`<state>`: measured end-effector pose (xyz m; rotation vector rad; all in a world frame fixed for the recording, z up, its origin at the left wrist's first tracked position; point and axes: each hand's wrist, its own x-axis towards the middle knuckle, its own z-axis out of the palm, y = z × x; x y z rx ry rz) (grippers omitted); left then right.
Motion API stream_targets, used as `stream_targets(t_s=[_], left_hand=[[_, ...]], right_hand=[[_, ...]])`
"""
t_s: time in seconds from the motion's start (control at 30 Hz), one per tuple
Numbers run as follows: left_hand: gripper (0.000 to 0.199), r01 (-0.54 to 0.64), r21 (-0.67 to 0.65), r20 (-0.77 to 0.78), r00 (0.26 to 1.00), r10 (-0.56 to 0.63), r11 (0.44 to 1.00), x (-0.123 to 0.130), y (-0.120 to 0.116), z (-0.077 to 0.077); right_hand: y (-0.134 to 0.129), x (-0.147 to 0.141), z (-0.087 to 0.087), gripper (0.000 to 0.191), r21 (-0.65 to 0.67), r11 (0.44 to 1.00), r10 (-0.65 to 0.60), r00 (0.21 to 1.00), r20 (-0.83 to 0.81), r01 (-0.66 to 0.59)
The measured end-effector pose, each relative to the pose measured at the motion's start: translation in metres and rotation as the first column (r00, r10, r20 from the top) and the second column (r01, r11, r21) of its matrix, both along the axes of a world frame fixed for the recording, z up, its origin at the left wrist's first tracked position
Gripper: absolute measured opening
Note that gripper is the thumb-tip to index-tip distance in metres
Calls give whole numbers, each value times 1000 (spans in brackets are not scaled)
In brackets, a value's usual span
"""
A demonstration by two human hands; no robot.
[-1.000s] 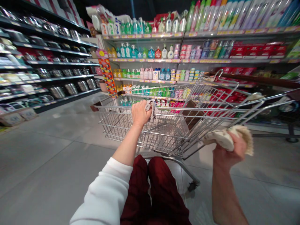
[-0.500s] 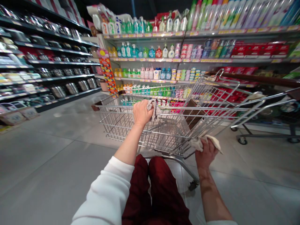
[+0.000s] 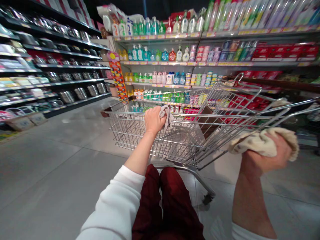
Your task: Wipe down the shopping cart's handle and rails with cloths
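A metal shopping cart point(image 3: 172, 145) stands sideways in front of my knees. My left hand point(image 3: 153, 120) is closed on its near top rail, with a crumpled grey cloth point(image 3: 166, 115) in the grip beside the thumb. Off the cart's right end, my right hand point(image 3: 275, 156) is raised closer to me and closed around a cream cloth point(image 3: 262, 141) with darker spots. That cloth bunches over the fingers and sticks out on both sides. It overlaps the cart's lower frame in view; whether it touches the metal I cannot tell.
Shelves of pump bottles point(image 3: 140, 53) and red boxes point(image 3: 280, 53) stand behind the cart. Metal pots point(image 3: 81, 94) fill shelving on the left. A cart wheel point(image 3: 208, 199) rests on the tiled floor point(image 3: 62, 170). Part of another cart shows at the right edge.
My right hand has moved right, up and nearer to me with the cream cloth, away from the cart's lower corner. My left hand stays on the top rail.
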<state>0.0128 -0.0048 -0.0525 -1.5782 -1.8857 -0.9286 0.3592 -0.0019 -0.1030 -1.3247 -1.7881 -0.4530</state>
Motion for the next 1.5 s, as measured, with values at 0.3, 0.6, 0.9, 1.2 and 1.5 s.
stream_targets(t_s=[0.3, 0.6, 0.9, 1.2, 1.5], left_hand=[[19, 0, -4, 13, 1000, 0, 1000, -1, 0, 1], [18, -15, 9, 17, 1000, 15, 1000, 2, -1, 1], [21, -29, 6, 39, 999, 29, 1000, 3, -3, 3], [22, -13, -9, 84, 996, 14, 1000, -2, -2, 0], [25, 10, -36, 10, 1000, -10, 999, -5, -4, 2]], right_hand=[[16, 21, 71, 44, 166, 973, -171, 985, 30, 164], [11, -60, 96, 35, -87, 996, 17, 964, 264, 6], [3, -131, 107, 28, -254, 963, 186, 907, 379, -91], [0, -200, 110, 29, -342, 916, 343, 850, 399, -209], [8, -159, 109, 34, -297, 923, 358, 827, 434, -245]])
